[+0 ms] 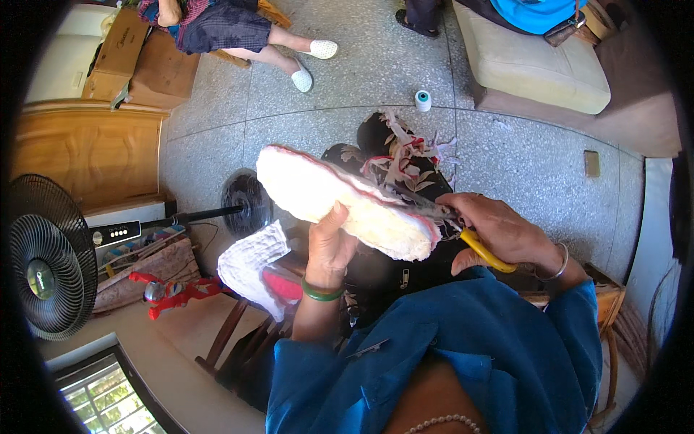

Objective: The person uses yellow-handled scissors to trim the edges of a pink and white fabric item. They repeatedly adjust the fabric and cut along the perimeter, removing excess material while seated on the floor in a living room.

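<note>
A thick, white, layered cloth shoe sole with a reddish line along its edge lies aslant before me. My left hand, a green bangle at its wrist, grips the sole from below, thumb on its face. At the sole's right end my right hand is closed on scissors with yellow handles; their blades lie along the sole's far edge, partly hidden and blurred. Beyond the sole, white and red cloth scraps are strewn over my dark patterned lap. A white quilted cloth piece rests left of my left hand.
A black standing fan is at the left, its round base on the speckled floor. Ahead stands a thread spool. A seated person is at the far left, a pale sofa at the far right. A red toy figure lies near the fan.
</note>
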`<state>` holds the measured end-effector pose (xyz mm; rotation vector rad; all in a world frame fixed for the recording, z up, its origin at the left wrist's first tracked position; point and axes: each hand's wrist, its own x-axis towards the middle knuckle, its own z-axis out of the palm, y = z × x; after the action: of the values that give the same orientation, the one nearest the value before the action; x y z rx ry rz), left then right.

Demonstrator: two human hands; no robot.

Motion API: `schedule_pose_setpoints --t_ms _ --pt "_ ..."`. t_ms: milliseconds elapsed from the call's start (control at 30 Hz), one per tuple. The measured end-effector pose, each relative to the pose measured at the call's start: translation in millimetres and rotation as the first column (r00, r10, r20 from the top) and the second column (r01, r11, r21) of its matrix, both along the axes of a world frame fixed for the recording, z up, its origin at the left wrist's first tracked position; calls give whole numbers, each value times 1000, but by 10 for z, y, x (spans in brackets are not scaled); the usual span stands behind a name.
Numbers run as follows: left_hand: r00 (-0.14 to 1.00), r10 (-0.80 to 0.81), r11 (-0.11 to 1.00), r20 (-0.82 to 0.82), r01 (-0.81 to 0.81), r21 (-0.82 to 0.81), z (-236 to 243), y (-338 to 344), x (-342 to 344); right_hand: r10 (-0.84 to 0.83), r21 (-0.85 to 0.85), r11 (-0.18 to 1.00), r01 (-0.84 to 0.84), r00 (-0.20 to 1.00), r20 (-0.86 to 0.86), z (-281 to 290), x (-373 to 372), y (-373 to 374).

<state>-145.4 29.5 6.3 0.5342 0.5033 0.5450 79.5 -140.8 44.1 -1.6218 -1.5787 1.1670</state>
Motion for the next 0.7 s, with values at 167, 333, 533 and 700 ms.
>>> schedule_pose_setpoints --t_ms 167,333,533,700 --pt "997 -31 999 76 32 -15 -102 0 6 -24 165 986 11 996 80 16 -60 -11" --pt "996 -32 999 83 28 46 -28 -20 29 -47 130 991 25 985 168 83 -114 -24" --pt "998 60 986 22 -63 153 49 -67 53 -61 65 997 52 987 146 214 -168 33" --pt "998 56 994 8 -56 92 19 -54 -11 -43 66 997 30 978 202 146 -185 6"
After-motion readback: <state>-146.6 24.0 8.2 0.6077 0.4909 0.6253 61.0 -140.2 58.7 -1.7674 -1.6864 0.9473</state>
